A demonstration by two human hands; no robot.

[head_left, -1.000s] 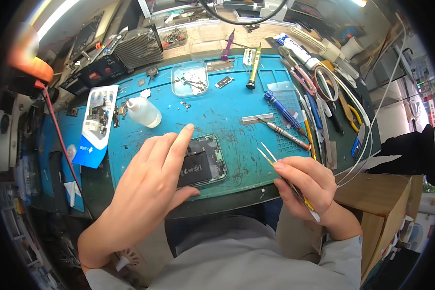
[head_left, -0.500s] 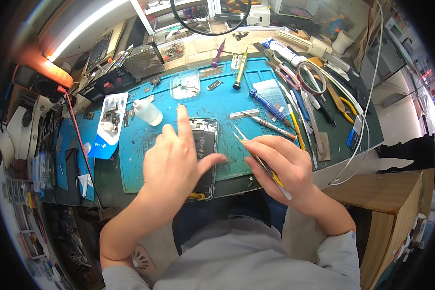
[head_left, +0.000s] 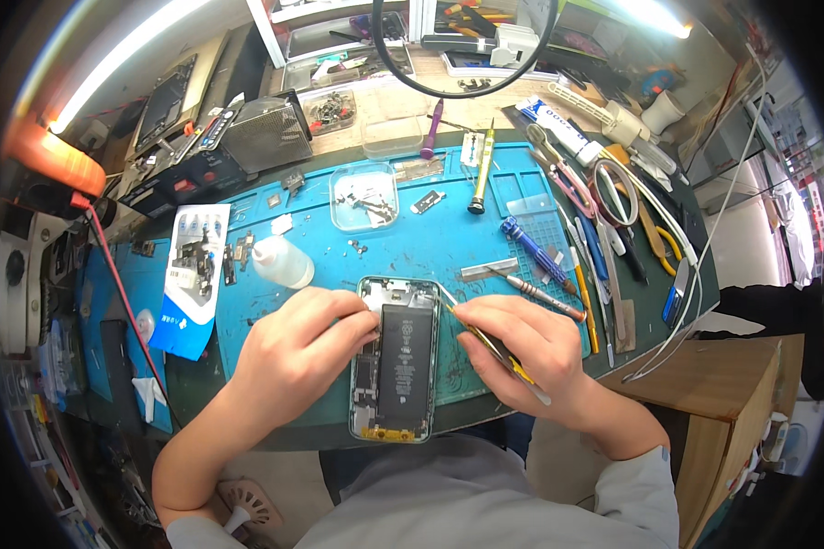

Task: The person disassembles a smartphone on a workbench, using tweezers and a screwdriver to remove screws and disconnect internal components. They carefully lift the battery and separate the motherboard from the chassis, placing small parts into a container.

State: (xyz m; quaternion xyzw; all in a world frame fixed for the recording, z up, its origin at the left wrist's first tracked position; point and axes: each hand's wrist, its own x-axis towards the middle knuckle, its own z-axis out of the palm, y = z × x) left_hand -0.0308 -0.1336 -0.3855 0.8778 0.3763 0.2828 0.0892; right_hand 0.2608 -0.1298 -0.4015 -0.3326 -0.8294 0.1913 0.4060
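At your far left, an orange-cased meter [head_left: 59, 169] stands with a red lead running down from it. A blue-and-white card [head_left: 189, 334] carrying small parts lies next, then a white squeeze bottle [head_left: 282, 263] on the blue mat [head_left: 330, 252] that covers much of the tabletop [head_left: 192, 371].

Your left hand [head_left: 293, 352] has thumb and fingers drawn close together at the upper left edge of the opened phone [head_left: 407, 366]; you can't tell from here whether anything is pinched there. Beyond it sits a clear container [head_left: 363, 197] of small parts. The phone is in front of you, between your two hands, its black battery exposed and its lower end by the tabletop's near edge.

Your right hand [head_left: 529, 343] grips tweezers [head_left: 522, 370], whose tips reach the phone's upper right corner; whether they touch is unclear. Past them lie a blue screwdriver [head_left: 531, 241] and yellow-handled pliers [head_left: 673, 252].
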